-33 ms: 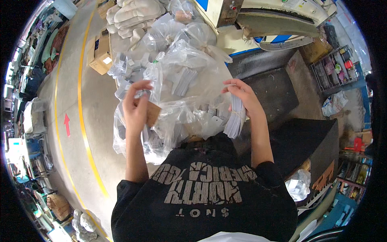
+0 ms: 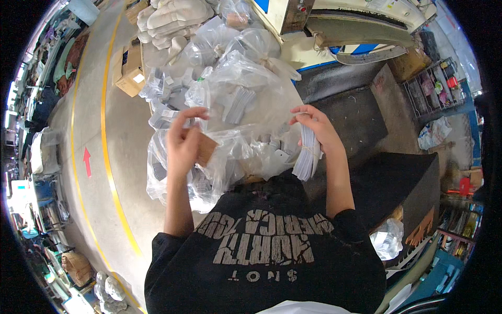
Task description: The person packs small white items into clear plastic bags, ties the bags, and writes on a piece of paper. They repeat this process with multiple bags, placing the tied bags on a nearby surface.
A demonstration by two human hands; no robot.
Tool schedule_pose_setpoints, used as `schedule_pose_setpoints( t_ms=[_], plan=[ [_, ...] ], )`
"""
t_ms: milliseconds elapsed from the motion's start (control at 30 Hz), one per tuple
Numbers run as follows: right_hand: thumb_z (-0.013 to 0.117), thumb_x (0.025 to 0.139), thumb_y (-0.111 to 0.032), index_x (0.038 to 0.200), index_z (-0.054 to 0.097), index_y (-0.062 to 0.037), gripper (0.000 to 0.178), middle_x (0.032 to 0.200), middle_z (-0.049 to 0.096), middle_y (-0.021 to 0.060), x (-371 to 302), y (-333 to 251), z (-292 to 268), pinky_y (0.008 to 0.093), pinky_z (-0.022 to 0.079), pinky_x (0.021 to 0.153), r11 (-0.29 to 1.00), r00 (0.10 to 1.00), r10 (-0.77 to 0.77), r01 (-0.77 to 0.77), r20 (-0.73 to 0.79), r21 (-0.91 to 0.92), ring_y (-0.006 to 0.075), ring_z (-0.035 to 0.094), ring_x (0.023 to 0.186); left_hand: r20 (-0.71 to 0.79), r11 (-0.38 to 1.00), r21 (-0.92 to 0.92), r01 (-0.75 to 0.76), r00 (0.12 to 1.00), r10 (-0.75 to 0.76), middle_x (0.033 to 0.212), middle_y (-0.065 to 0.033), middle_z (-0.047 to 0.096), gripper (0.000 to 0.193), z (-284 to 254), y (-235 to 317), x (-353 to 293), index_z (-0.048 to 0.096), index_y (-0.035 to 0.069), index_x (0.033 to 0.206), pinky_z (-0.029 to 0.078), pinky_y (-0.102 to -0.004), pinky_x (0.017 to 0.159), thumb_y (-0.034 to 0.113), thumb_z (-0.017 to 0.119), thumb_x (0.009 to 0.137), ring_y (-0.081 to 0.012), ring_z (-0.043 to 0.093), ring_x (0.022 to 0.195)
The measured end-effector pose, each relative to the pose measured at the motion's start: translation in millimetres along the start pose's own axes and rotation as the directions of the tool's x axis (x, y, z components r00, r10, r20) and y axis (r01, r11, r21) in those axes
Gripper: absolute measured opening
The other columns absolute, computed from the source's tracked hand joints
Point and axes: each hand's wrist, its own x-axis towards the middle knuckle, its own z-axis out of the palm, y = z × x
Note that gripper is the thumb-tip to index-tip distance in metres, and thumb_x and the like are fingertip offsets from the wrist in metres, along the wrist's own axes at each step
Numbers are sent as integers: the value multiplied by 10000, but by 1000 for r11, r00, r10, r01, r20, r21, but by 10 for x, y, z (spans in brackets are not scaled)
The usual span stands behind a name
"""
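My right hand (image 2: 320,130) is closed round a banded bundle of thin whitish strips (image 2: 304,162), which hangs down from the fingers. Over the left part of the plastic-covered table, my left hand (image 2: 184,146) is raised with bent fingers, slightly blurred. A small brown cardboard piece (image 2: 208,151) sticks out from under its thumb and seems gripped against the palm. Between the hands lies a clear plastic bag (image 2: 251,78) with another stack of pale strips (image 2: 239,104) in it. Loose grey-white pieces (image 2: 274,149) lie in plastic nearer to me.
White padded bundles (image 2: 175,23) are piled at the table's far end. An open cardboard box (image 2: 130,70) stands beside its left edge. A cream-coloured machine (image 2: 361,36) rises at the far right. Yellow lines (image 2: 107,141) and a red arrow (image 2: 87,162) mark the floor to the left.
My left hand has shifted a little to the right, and the brown cardboard piece has moved along with it. My right hand and its bundle have barely moved.
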Motion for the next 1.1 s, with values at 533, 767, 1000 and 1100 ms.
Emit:
schedule_pose_setpoints(
  t_ms=[533, 767, 1000, 1100],
  plan=[
    [693, 882, -391, 1148, 773, -88, 410, 1026, 758, 217, -227, 682, -134, 479, 567, 907, 519, 970, -36, -188, -241, -834, 406, 719, 1014, 515, 571, 780, -257, 781, -352, 904, -213, 750, 384, 1091, -733, -241, 687, 59, 1115, 573, -545, 753, 407, 603, 976, -455, 726, 854],
    [747, 866, -479, 1430, 533, -22, 757, 1104, 731, 259, -134, 646, 183, 511, 565, 886, 345, 962, -80, -221, -263, -912, 444, 707, 1038, 547, 725, 652, -222, 799, -249, 1176, -245, 706, 713, 1467, -911, -77, 476, 129, 1457, 541, -545, 924, 456, 750, 886, -431, 687, 1085],
    [790, 839, -450, 1377, 588, -81, 683, 1068, 745, 229, 7, 1031, 122, 502, 576, 851, 458, 945, -197, -146, -261, -877, 440, 722, 985, 546, 758, 638, -133, 773, -324, 1387, -243, 592, 793, 1607, -942, -43, 426, 204, 1553, 533, -534, 958, 466, 760, 882, -450, 637, 1186],
    [793, 834, -418, 1218, 690, -70, 528, 1027, 755, 220, 44, 993, -108, 482, 574, 832, 630, 913, -291, -41, -285, -775, 426, 724, 978, 529, 777, 617, -124, 797, -293, 1319, -207, 628, 771, 1581, -990, -79, 466, 205, 1518, 528, -525, 972, 441, 788, 858, -434, 643, 1184]
  ],
)
